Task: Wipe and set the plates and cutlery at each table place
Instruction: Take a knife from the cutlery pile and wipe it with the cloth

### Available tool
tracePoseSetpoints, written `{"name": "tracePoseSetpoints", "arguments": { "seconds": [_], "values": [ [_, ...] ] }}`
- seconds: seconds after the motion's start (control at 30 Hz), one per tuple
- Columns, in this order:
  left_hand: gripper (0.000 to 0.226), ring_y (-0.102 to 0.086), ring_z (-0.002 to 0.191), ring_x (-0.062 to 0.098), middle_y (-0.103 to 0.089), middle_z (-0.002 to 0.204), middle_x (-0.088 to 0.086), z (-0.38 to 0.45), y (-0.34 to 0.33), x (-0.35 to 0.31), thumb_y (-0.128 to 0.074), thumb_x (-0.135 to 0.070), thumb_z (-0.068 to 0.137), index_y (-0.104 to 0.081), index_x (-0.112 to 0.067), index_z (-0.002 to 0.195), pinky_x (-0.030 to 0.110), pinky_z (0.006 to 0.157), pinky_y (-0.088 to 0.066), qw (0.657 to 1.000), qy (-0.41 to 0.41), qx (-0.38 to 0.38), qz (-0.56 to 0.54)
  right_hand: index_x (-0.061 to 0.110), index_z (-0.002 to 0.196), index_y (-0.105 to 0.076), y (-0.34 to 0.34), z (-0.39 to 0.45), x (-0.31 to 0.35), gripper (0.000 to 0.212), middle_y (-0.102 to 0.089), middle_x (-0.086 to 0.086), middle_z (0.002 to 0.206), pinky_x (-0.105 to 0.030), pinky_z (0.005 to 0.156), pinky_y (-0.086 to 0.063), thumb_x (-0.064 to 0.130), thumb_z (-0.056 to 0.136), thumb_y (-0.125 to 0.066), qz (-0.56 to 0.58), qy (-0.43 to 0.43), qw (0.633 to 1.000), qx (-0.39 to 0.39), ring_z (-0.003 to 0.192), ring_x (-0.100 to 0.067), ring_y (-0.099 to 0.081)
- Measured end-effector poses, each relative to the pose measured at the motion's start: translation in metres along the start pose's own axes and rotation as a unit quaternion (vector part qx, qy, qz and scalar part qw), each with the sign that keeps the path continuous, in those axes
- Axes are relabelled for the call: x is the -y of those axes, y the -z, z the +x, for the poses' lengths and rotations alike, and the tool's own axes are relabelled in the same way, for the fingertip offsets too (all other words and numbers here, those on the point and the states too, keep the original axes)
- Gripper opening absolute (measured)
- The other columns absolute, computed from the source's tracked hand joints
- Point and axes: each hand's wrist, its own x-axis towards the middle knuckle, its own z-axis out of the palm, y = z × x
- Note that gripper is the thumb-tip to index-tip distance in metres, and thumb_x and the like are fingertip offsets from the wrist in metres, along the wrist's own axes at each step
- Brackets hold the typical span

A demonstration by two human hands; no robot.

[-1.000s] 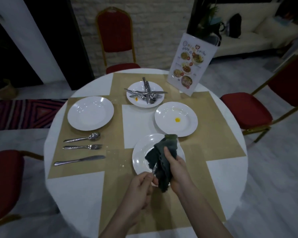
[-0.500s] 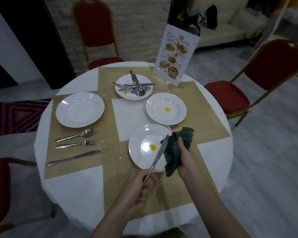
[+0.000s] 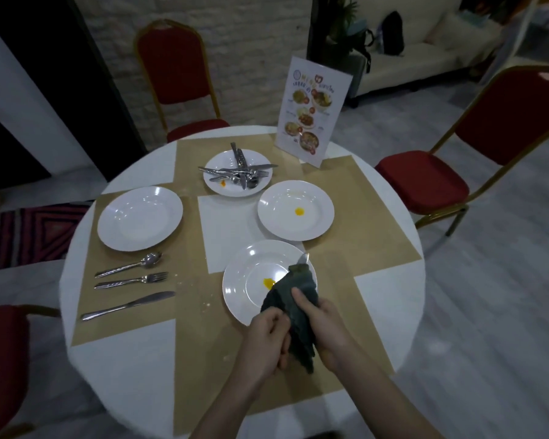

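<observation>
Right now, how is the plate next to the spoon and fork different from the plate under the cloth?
The left plate looks clean; the near plate has a yellow spot. The left plate lies fully in view with a spoon, fork and knife set beside it; the near plate is partly hidden by the dark cloth and hands. Both are round, white, on brown mats.

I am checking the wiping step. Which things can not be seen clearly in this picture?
- Knife, head view: only its tip shows; the dark cloth wraps the rest.
- Left hand: what it grips lies under the cloth.
- Cutlery pile on the far plate: overlapping, count unclear.
- Menu card: text too small.
</observation>
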Motion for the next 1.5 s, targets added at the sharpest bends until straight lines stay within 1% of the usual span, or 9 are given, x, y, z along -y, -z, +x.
{"name": "tracePoseSetpoints", "arguments": {
  "seconds": [0.13, 0.27, 0.4, 0.57, 0.73, 0.93, 1.17, 1.27, 1.5],
  "values": [
    [0.031, -0.034, 0.04, 0.011, -0.042, 0.049, -0.003, 0.001, -0.031, 0.003, -0.043, -0.021, 0.101, -0.054, -0.005, 0.076, 0.022, 0.04, -0.027, 1.0, -0.005, -0.004, 0.028, 0.001, 0.105, -0.067, 0.03, 0.024, 0.028, 0.028, -0.075, -0.019, 0.093, -0.036, 0.063, -0.059, 0.027, 0.095, -0.061, 0.076, 0.003, 0.994, -0.073, 0.078, -0.031, -0.074],
    [0.034, -0.029, 0.045, 0.007, -0.037, 0.051, -0.006, 0.018, -0.049, 0.001, -0.043, -0.017, 0.1, -0.043, -0.016, 0.066, 0.02, 0.043, -0.023, 0.998, 0.008, -0.067, 0.002, 0.004, 0.11, -0.069, 0.032, 0.029, 0.014, 0.033, -0.075, -0.014, 0.099, -0.043, 0.083, -0.058, 0.032, 0.092, -0.064, 0.008, -0.005, 0.999, -0.031, 0.092, -0.029, -0.072],
    [0.033, -0.03, 0.043, 0.005, -0.038, 0.052, -0.006, 0.024, -0.061, 0.001, -0.043, -0.022, 0.101, -0.045, -0.015, 0.069, 0.018, 0.042, -0.023, 0.998, 0.031, -0.06, 0.0, 0.003, 0.103, -0.07, 0.047, 0.037, 0.01, 0.028, -0.075, -0.017, 0.094, -0.036, 0.068, -0.058, 0.028, 0.092, -0.066, 0.019, -0.021, 0.998, -0.047, 0.086, -0.031, -0.072],
    [0.027, -0.027, 0.042, 0.006, -0.035, 0.05, -0.007, 0.02, -0.082, -0.004, -0.042, -0.019, 0.101, -0.05, -0.009, 0.077, 0.019, 0.041, -0.021, 0.997, 0.04, -0.064, -0.024, 0.0, 0.105, -0.069, 0.069, 0.067, 0.032, 0.029, -0.074, -0.017, 0.096, -0.049, 0.084, -0.057, 0.026, 0.092, -0.066, 0.033, -0.009, 0.995, -0.098, 0.09, -0.035, -0.071],
    [0.029, -0.029, 0.043, 0.007, -0.038, 0.058, 0.002, 0.025, -0.088, -0.006, -0.041, -0.021, 0.102, -0.05, -0.009, 0.078, 0.018, 0.042, -0.022, 0.992, 0.062, -0.101, -0.034, 0.008, 0.109, -0.068, 0.066, 0.046, 0.014, 0.025, -0.074, -0.013, 0.101, -0.036, 0.075, -0.059, 0.028, 0.093, -0.063, 0.012, -0.054, 0.998, 0.006, 0.093, -0.029, -0.071],
    [0.029, -0.027, 0.041, 0.005, -0.036, 0.046, -0.011, 0.012, -0.103, -0.008, -0.039, -0.019, 0.101, -0.05, -0.01, 0.076, 0.017, 0.041, -0.023, 0.996, 0.061, -0.064, -0.022, 0.003, 0.113, -0.066, 0.094, 0.078, 0.036, 0.033, -0.072, -0.016, 0.104, -0.044, 0.085, -0.057, 0.025, 0.089, -0.069, 0.072, -0.045, 0.991, -0.107, 0.095, -0.033, -0.069],
    [0.032, -0.027, 0.043, 0.007, -0.036, 0.053, -0.003, 0.017, -0.107, -0.005, -0.041, -0.027, 0.102, -0.049, -0.012, 0.075, 0.021, 0.043, -0.023, 0.994, 0.076, -0.081, -0.017, 0.009, 0.106, -0.068, 0.086, 0.042, 0.009, 0.025, -0.075, -0.011, 0.098, -0.042, 0.082, -0.058, 0.03, 0.093, -0.064, 0.039, -0.059, 0.997, -0.028, 0.093, -0.029, -0.071],
    [0.032, -0.027, 0.041, 0.005, -0.036, 0.048, -0.008, 0.012, -0.113, 0.0, -0.041, -0.026, 0.101, -0.051, -0.012, 0.074, 0.02, 0.042, -0.022, 0.992, 0.102, -0.071, -0.021, 0.008, 0.103, -0.068, 0.093, 0.048, 0.009, 0.021, -0.074, -0.012, 0.095, -0.035, 0.07, -0.058, 0.025, 0.092, -0.065, 0.055, -0.064, 0.994, -0.069, 0.088, -0.028, -0.071],
    [0.032, -0.026, 0.041, 0.005, -0.034, 0.048, -0.008, 0.013, -0.118, 0.002, -0.041, -0.027, 0.102, -0.053, -0.01, 0.077, 0.019, 0.042, -0.022, 0.993, 0.092, -0.072, -0.031, 0.007, 0.102, -0.069, 0.104, 0.054, 0.011, 0.023, -0.075, -0.012, 0.096, -0.04, 0.08, -0.058, 0.027, 0.092, -0.066, 0.024, -0.055, 0.996, -0.064, 0.091, -0.029, -0.071]
  ]
}}
